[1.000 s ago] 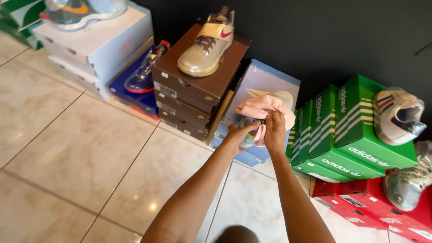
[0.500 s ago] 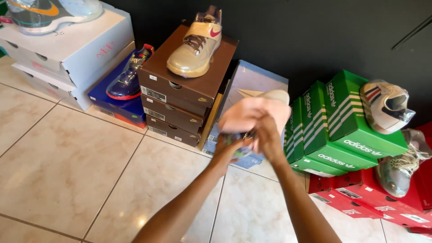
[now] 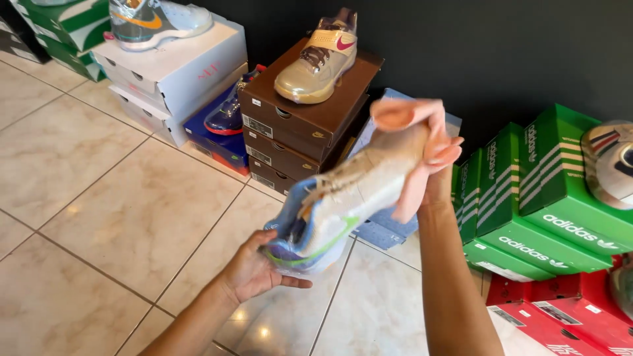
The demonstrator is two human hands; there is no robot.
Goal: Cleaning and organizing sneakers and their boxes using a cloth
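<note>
Holding a sneaker (image 3: 343,198): left hand (image 3: 254,270) cups the toe, right hand (image 3: 428,165) clasps the heel. Likely light, upper soft; sole is the firmest hold.

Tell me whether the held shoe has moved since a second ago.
Yes. The shoe has come down and toward the person, away from the pale blue box, now lying stretched between both hands.

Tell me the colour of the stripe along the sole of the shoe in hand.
Bright green, on the pale shoe with a light blue heel; head view shows it.
</note>
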